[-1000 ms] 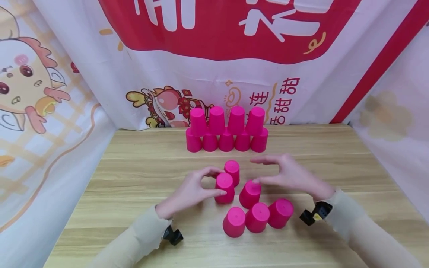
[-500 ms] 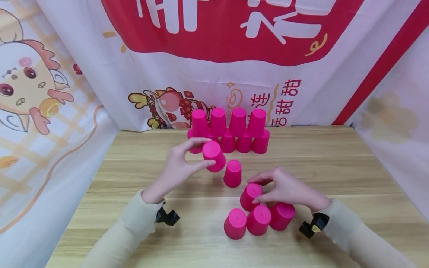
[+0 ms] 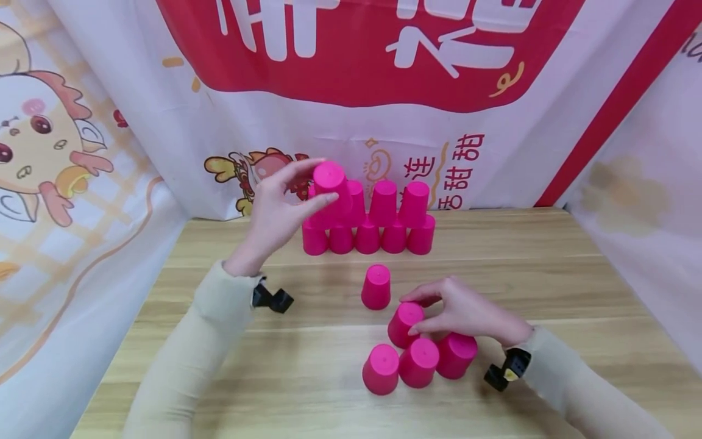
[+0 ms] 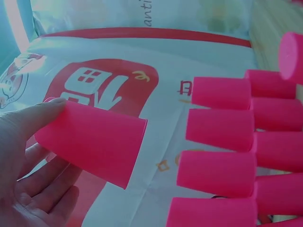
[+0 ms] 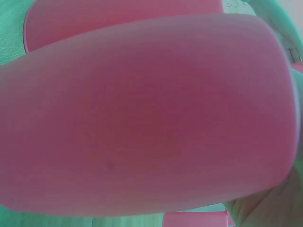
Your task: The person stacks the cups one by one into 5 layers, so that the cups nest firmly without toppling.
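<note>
Above the far edge of the table (image 3: 548,268), the person's left hand (image 3: 269,213) grips a raised pink cup (image 3: 330,177), thumb on the near side and fingers round the back. It hangs over the left end of the stack; from the wrist, the patterned cloth (image 3: 307,122) shows between that cup and the upper tier (image 3: 384,204). Closer to the front edge, right of centre, the right hand (image 3: 466,311) pinches a second cup (image 3: 404,326) between thumb and fingers; I can't tell whether its rim touches the wood.

Wood grain spreads wide to the left and right edges, well past the cups, with a sleeve (image 3: 192,347) reaching in from each front corner. Behind the far edge the cloth rises like a wall.

Near that edge a lower tier (image 3: 367,239) of five upturned cups carries the upper tier of four, its left end partly hidden by the raised cup. One lone cup (image 3: 376,286) stands between stack and right hand. Toward the front edge, three front cups (image 3: 419,363) sit close together, the middle one just beside the pinched cup.
</note>
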### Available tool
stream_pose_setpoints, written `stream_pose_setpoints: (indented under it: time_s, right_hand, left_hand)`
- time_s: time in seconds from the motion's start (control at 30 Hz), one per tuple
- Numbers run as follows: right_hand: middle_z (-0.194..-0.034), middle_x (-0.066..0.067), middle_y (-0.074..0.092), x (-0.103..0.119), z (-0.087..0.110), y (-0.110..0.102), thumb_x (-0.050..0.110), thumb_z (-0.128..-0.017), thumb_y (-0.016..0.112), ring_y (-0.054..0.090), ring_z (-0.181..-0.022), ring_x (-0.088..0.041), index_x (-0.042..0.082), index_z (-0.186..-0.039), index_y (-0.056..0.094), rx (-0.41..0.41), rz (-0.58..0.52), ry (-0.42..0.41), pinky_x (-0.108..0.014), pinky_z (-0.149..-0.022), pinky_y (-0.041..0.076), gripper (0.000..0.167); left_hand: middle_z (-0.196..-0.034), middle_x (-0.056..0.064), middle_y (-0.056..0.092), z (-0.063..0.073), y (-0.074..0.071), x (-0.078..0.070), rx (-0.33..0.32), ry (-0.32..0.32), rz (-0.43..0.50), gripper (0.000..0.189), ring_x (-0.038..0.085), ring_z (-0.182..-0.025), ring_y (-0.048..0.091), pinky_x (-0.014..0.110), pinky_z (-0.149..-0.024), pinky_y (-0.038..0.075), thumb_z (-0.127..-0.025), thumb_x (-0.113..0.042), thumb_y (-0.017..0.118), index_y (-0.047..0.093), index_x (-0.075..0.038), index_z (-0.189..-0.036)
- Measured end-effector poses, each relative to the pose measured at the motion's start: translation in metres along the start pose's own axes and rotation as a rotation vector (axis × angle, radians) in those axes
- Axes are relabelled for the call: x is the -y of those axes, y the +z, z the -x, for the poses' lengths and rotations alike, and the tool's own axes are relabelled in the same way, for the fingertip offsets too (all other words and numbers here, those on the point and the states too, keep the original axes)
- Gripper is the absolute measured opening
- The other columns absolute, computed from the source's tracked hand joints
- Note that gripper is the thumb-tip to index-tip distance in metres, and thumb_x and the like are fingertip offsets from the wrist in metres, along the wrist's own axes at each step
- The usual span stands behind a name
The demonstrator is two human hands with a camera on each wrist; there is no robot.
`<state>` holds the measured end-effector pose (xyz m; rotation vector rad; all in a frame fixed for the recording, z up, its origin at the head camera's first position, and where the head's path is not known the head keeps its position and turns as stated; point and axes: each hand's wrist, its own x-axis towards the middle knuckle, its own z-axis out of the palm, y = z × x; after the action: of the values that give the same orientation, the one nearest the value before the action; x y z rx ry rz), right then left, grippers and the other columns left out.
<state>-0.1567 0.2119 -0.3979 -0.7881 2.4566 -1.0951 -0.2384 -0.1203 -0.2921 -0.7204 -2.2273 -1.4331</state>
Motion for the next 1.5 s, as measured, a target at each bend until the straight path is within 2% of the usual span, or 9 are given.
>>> stream_pose_setpoints:
  time_s: [0.07, 0.2, 0.37, 0.63, 0.77, 0.93, 1.23, 1.37, 1.5]
  right_hand:
    - [-0.111, 0.016, 0.071, 0.000, -0.001, 0.000, 0.043, -0.079, 0.088, 0.068, -0.102, -0.006, 0.022, -0.126, 0.073, 0.001, -0.004, 0.002, -0.045, -0.088, 0.058, 0.053]
    - [-0.112, 0.016, 0.071, -0.001, -0.001, 0.000, 0.043, -0.079, 0.088, 0.068, -0.102, -0.006, 0.022, -0.126, 0.073, 0.001, -0.011, 0.003, -0.046, -0.089, 0.057, 0.053]
    - [-0.112, 0.017, 0.071, -0.002, 0.000, 0.002, 0.043, -0.079, 0.088, 0.068, -0.102, -0.006, 0.023, -0.126, 0.073, 0.006, -0.027, 0.018, -0.047, -0.090, 0.057, 0.053]
    - [-0.112, 0.016, 0.071, -0.005, 0.004, 0.007, 0.042, -0.080, 0.088, 0.068, -0.102, -0.007, 0.025, -0.127, 0.072, 0.014, -0.055, 0.058, -0.048, -0.090, 0.057, 0.052]
    - [-0.112, 0.016, 0.071, -0.005, 0.004, 0.007, 0.042, -0.080, 0.088, 0.068, -0.103, -0.007, 0.024, -0.127, 0.072, 0.011, -0.049, 0.048, -0.047, -0.090, 0.057, 0.053]
    - [-0.113, 0.016, 0.071, -0.004, 0.004, 0.007, 0.043, -0.080, 0.087, 0.068, -0.103, -0.006, 0.023, -0.128, 0.072, 0.007, -0.048, 0.039, -0.046, -0.090, 0.057, 0.053]
    - [-0.115, 0.013, 0.071, -0.002, 0.005, 0.003, 0.039, -0.080, 0.088, 0.068, -0.105, -0.009, 0.021, -0.129, 0.072, -0.005, -0.043, 0.031, -0.049, -0.091, 0.056, 0.055]
    - [-0.115, 0.010, 0.071, 0.004, 0.006, -0.008, 0.038, -0.080, 0.088, 0.067, -0.105, -0.013, 0.018, -0.130, 0.071, -0.057, -0.021, 0.033, -0.050, -0.092, 0.055, 0.056]
    - [-0.115, 0.009, 0.071, 0.016, 0.007, -0.031, 0.039, -0.079, 0.090, 0.066, -0.106, -0.013, 0.020, -0.130, 0.070, -0.175, 0.024, 0.019, -0.046, -0.092, 0.054, 0.058]
  left_hand:
    - [-0.124, -0.013, 0.067, -0.011, -0.002, 0.002, -0.004, -0.002, -0.007, 0.055, 0.004, -0.112, 0.060, 0.030, -0.091, 0.053, -0.086, -0.028, 0.085, 0.065, -0.019, -0.137]
    - [-0.124, -0.010, 0.067, -0.028, -0.004, 0.006, -0.008, -0.040, -0.013, 0.057, 0.006, -0.111, 0.061, 0.029, -0.090, 0.054, -0.088, -0.033, 0.083, 0.063, -0.020, -0.140]
    - [-0.122, -0.006, 0.068, -0.039, 0.002, 0.018, -0.015, -0.075, 0.017, 0.057, 0.010, -0.108, 0.062, 0.032, -0.091, 0.054, -0.088, -0.032, 0.082, 0.063, -0.019, -0.140]
    - [-0.129, 0.000, 0.066, -0.042, 0.020, 0.034, 0.012, -0.136, 0.074, 0.059, 0.015, -0.114, 0.061, 0.042, -0.096, 0.052, -0.089, -0.024, 0.082, 0.059, -0.016, -0.143]
    - [-0.127, 0.000, 0.066, -0.045, 0.026, 0.041, 0.020, -0.163, 0.089, 0.057, 0.014, -0.113, 0.062, 0.037, -0.096, 0.051, -0.090, -0.025, 0.081, 0.059, -0.016, -0.141]
    - [-0.123, -0.005, 0.067, -0.048, 0.027, 0.045, 0.006, -0.193, 0.074, 0.054, 0.010, -0.110, 0.062, 0.030, -0.093, 0.051, -0.090, -0.033, 0.080, 0.060, -0.018, -0.139]
    - [-0.125, -0.004, 0.068, -0.051, 0.026, 0.052, -0.043, -0.214, 0.047, 0.056, 0.010, -0.110, 0.062, 0.028, -0.092, 0.052, -0.091, -0.037, 0.078, 0.060, -0.018, -0.141]
    - [-0.126, -0.004, 0.068, -0.051, 0.025, 0.054, -0.038, -0.219, 0.041, 0.058, 0.010, -0.110, 0.062, 0.029, -0.092, 0.051, -0.091, -0.038, 0.078, 0.059, -0.018, -0.142]
    - [-0.127, -0.004, 0.067, -0.052, 0.024, 0.055, -0.031, -0.230, 0.039, 0.059, 0.010, -0.111, 0.062, 0.029, -0.092, 0.052, -0.091, -0.040, 0.077, 0.058, -0.020, -0.143]
